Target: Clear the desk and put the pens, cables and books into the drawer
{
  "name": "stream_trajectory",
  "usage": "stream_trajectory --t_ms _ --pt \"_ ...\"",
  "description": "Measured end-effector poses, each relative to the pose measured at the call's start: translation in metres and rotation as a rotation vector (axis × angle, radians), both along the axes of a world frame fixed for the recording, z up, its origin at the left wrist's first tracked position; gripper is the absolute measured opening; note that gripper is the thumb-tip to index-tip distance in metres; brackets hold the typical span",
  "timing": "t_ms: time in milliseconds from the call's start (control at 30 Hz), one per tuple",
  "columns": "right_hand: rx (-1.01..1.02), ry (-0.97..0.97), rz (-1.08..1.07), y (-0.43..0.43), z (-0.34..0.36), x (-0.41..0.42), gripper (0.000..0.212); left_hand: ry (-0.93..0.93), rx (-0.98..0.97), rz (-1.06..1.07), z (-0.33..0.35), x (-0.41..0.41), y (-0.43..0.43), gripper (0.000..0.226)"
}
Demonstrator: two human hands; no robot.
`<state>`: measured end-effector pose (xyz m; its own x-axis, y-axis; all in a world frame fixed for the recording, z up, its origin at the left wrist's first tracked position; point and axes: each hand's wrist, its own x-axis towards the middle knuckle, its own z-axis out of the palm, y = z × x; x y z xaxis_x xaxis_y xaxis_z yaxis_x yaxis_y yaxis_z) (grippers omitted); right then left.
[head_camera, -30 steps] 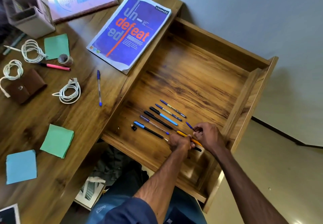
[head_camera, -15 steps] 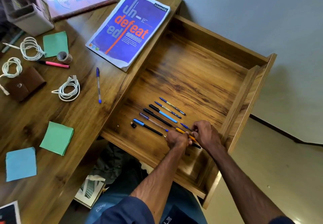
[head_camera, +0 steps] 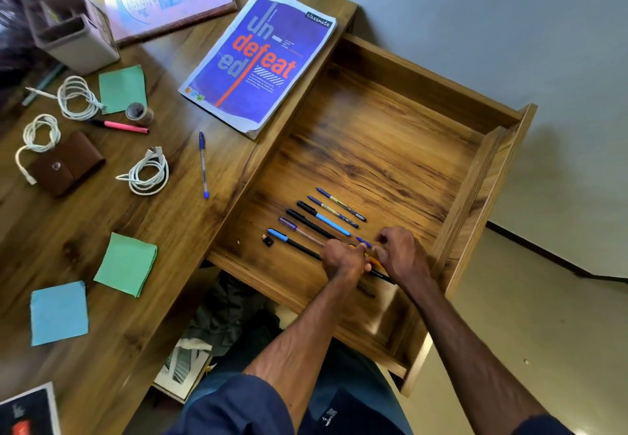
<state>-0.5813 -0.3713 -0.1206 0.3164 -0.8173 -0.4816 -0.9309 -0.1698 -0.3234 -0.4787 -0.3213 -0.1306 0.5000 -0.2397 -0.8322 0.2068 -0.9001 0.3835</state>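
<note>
Both hands meet low in the open drawer (head_camera: 475, 176). The left hand (head_camera: 343, 259) and the right hand (head_camera: 399, 252) pinch a yellow pen (head_camera: 368, 255) together, at 5 o'clock from the row of pens (head_camera: 319, 218). It looks light, stiff and a little slippery — best held mid-barrel. One blue pen (head_camera: 203, 164) lies on the counter (head_camera: 85, 213) at 9 o'clock.

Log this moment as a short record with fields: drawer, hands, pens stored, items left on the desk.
drawer: open drawer, pulled out beside the desk
hands: left hand and right hand together over an orange pen
pens stored: row of pens on the drawer floor
left on desk: blue pen, pink marker, three white cables, purple notebook
</note>
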Motion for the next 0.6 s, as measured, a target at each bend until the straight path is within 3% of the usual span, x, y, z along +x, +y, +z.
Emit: stream_trajectory --t_ms 300,433,600 --pt "-0.291 -0.317 -0.066 -0.005 0.061 0.073 0.008 -0.39 -0.352 -0.443 0.085 0.096 -0.002 0.021" --pt "-0.283 -0.425 0.032 0.0 0.087 0.129 0.009 -0.543 -0.384 -0.412 0.122 0.155 0.009 0.021" --pt "-0.267 -0.517 0.134 0.025 0.11 0.216 0.009 -0.608 -0.358 -0.304 0.15 0.238 0.051 0.026"
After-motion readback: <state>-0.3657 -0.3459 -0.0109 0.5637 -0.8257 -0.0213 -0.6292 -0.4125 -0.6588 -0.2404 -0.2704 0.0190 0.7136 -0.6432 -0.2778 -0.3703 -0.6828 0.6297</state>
